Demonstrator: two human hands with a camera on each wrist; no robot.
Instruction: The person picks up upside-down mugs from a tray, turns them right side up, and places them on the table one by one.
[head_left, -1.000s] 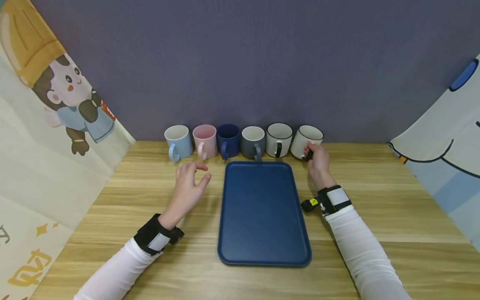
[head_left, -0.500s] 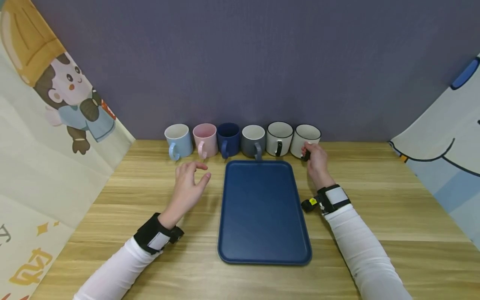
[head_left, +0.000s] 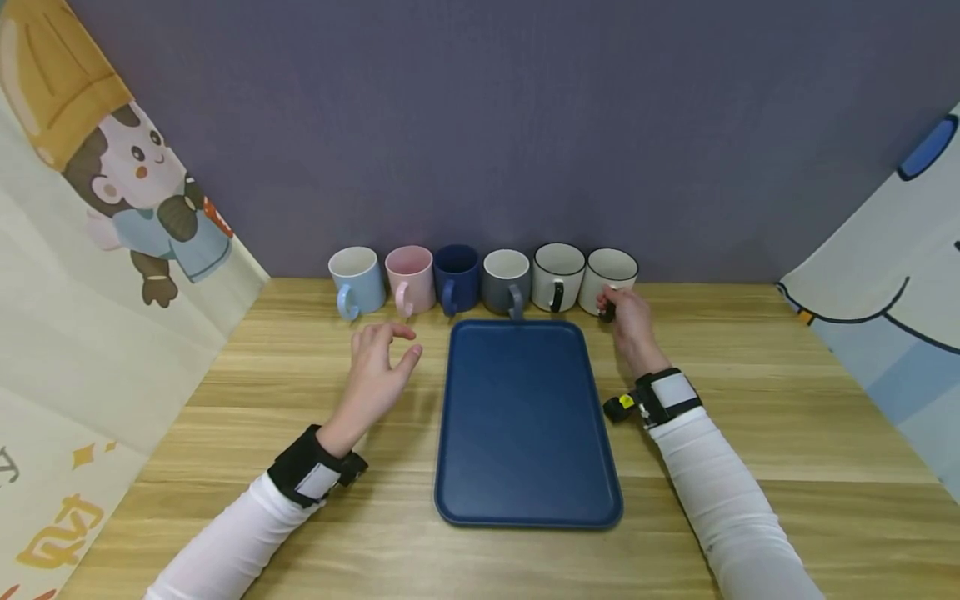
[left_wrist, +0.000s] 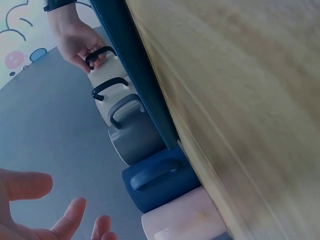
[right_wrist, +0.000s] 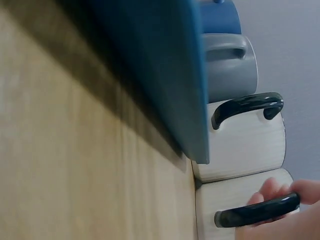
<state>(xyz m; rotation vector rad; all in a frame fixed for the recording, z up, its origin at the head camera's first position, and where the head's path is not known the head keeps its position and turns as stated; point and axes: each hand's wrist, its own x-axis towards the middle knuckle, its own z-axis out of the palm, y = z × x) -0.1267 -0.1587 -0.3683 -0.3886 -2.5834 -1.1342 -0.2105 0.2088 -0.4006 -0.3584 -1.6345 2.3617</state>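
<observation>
At the right end of a row of mugs stands a white mug with a black rim (head_left: 592, 287). My right hand (head_left: 632, 323) grips its black handle (right_wrist: 256, 211), fingers curled round it in the right wrist view. The mug stands upright, right beside a matching white mug (head_left: 545, 287). My left hand (head_left: 375, 371) holds nothing. It is left of the blue tray (head_left: 528, 425), palm turned inward, thumb and fingers apart and loosely bent. In front of it are a pink mug (head_left: 420, 292) and a light blue mug (head_left: 367, 287).
A grey mug (head_left: 497, 292) and a dark blue mug (head_left: 467, 287) fill the row's middle, against the dark back wall (head_left: 480, 125). The tray's far edge lies close to the mugs' handles. Printed curtains (head_left: 75, 333) hang at both sides of the wooden table (head_left: 787, 417).
My right hand has brought the end white mug left, from tilted and slightly apart to upright beside its neighbour. The left hand has stayed in place.
</observation>
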